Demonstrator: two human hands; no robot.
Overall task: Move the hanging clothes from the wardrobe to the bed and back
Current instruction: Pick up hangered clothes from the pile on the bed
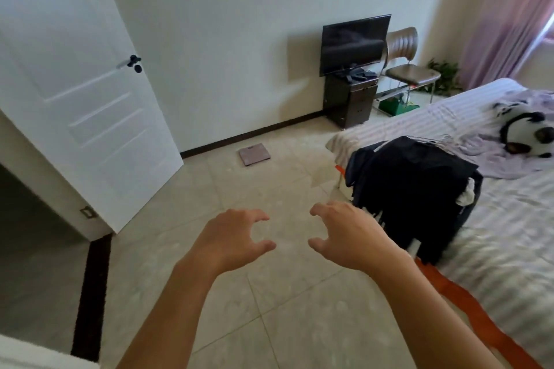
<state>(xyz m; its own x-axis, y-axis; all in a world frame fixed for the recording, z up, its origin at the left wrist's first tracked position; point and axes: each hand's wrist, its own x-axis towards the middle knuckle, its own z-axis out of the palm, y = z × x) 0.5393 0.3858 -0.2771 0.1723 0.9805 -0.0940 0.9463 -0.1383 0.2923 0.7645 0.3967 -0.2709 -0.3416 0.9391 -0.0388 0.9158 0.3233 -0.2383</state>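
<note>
A heap of dark clothes (413,189) lies draped over the near edge of the bed (506,237), with hanger hooks showing at its top. My left hand (230,237) and my right hand (347,234) are stretched out side by side over the tiled floor, fingers loosely curled, holding nothing. The right hand is just left of the clothes heap, not touching it. The wardrobe is not in view.
A white door (75,93) stands open at the left. A pink bathroom scale (254,154) lies on the floor near the wall. A TV (355,43) on a dark cabinet and a chair (410,69) stand at the back. A panda toy (527,132) lies on the bed.
</note>
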